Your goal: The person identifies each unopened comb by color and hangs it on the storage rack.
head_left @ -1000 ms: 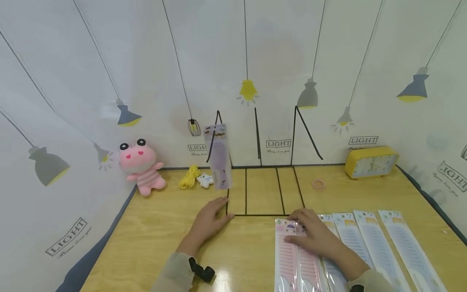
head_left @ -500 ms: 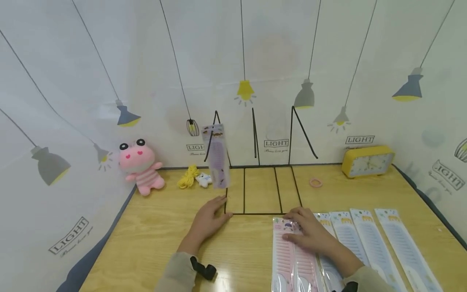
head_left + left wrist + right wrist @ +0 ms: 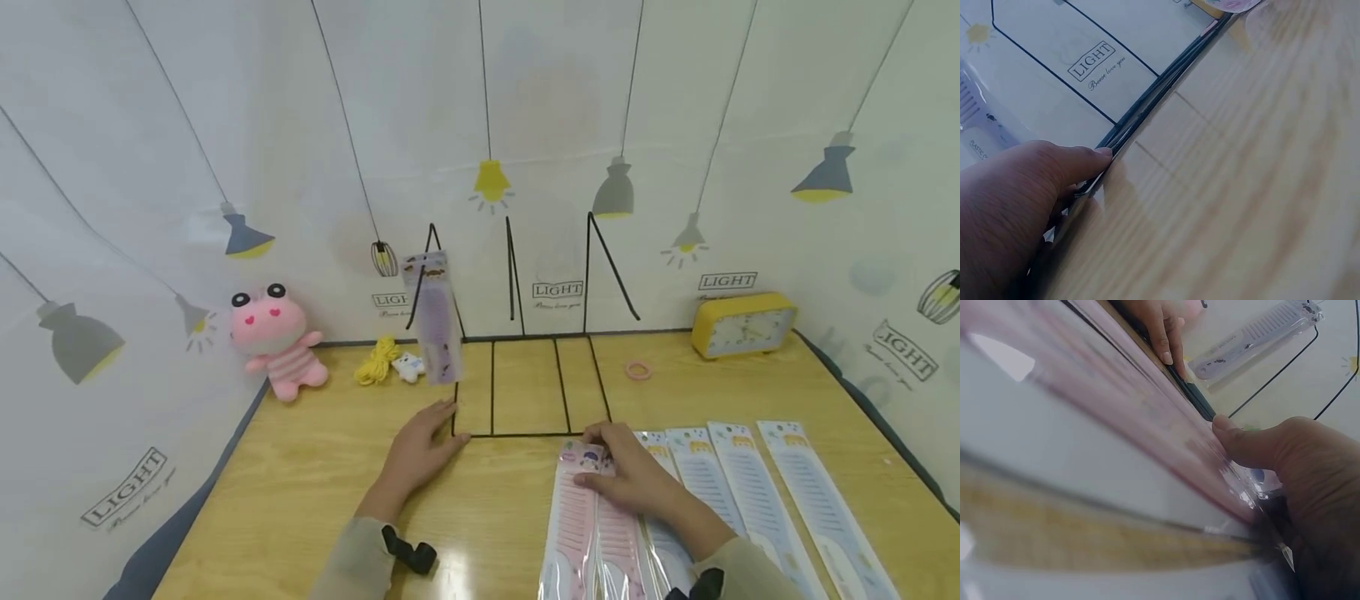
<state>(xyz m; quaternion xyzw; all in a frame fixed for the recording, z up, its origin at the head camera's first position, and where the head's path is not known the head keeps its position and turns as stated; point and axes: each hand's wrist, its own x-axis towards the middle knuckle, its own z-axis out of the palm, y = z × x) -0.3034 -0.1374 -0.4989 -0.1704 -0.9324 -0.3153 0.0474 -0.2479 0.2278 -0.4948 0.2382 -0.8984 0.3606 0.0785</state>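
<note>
My right hand [image 3: 630, 471] holds the top end of a packaged pink comb [image 3: 573, 508] by its clear wrapper, with the thumb over its face. A second packaged pink comb [image 3: 618, 542] lies close beside it, partly under the hand. My left hand [image 3: 420, 446] grips the front left corner of a black wire display rack [image 3: 517, 435]; in the left wrist view the thumb [image 3: 1088, 164] lies along the wire and the other fingers are mostly hidden. A packaged purple comb [image 3: 437, 325] hangs from the rack's left hook, while the other two hooks carry nothing.
Several packaged blue combs [image 3: 765, 492] lie in a row at the right. Along the back stand a pink plush toy [image 3: 285, 346], yellow yarn [image 3: 377, 361], a white star-shaped piece [image 3: 408, 367], a pink ring [image 3: 638, 370] and a yellow clock [image 3: 742, 325]. A printed wall covering closes the back.
The head view has shifted slightly, so everything sits a little further left. The pink comb under my right hand now slants more. My left hand has stayed at the rack's corner.
</note>
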